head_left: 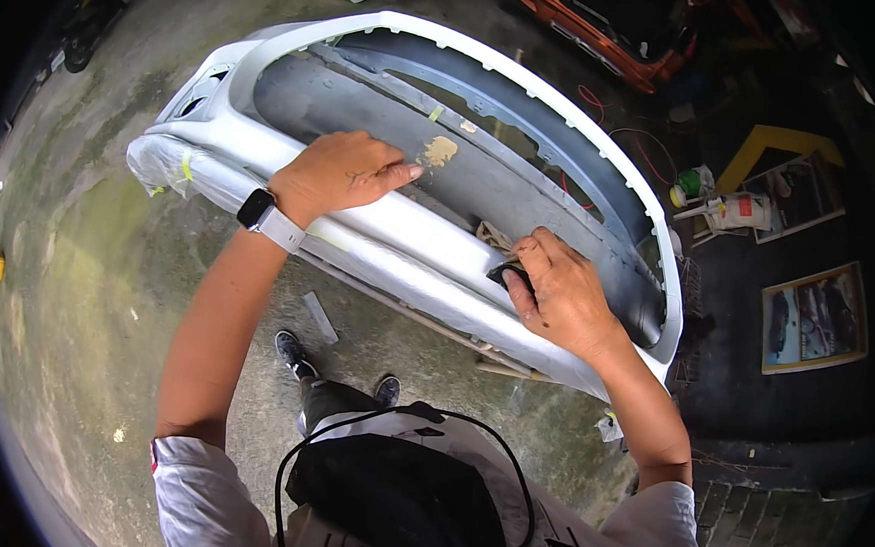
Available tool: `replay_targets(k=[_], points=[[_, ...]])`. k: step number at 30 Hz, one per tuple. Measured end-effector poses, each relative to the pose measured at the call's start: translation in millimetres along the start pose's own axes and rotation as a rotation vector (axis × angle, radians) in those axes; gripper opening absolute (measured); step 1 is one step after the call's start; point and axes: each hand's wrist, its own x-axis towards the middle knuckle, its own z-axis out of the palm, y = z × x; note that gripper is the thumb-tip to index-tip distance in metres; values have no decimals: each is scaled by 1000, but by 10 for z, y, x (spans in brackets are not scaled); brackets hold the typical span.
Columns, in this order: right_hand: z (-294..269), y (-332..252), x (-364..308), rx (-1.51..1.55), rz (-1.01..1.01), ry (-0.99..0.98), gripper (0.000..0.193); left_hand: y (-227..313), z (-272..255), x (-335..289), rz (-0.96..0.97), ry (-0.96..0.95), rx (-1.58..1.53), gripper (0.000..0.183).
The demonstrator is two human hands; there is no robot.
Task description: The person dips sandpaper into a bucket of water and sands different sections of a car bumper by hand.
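We have the white bumper mid-scene, its long axis running from far left to near right, its large opening facing up. Our right hand pinches a black pad against it; our left hand rests on it (whether those fingers grip, we cannot tell). On the right sits a white container, contents hidden.

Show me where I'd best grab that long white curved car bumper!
Probably by its thin, curved white far rim, from the far side, at two spread-out spots. It's narrow with a grey hollow beside it; the near face is broad and smooth, so likely slippery.
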Motion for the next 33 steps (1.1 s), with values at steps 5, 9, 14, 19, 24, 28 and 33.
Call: replay_targets(k=[5,9,14,19,24,28,33], points=[[315,3,258,54,-31,-41,56,-376,-162,-185,-109,-57,223,49],[465,-221,707,100,-73,12,60,-339,-228,-190,-127,-97,143,48],[742,-555,1323,111,-154,79,58,-474,-248,-199,-186,-50,-18,48],[857,-924,1891,63,-108,10,72,-625,-330,-99,-240,162,-371,48],[877,-803,1855,73,-131,-47,75,-711,-189,-183,-118,306,-253,47],[562,-291,1080,46,-76,-122,76,-456,-294,-174,-120,185,-144,37],[298,424,-109,23,7,-169,74,-372,-263,-213,-95,99,-28,30]])
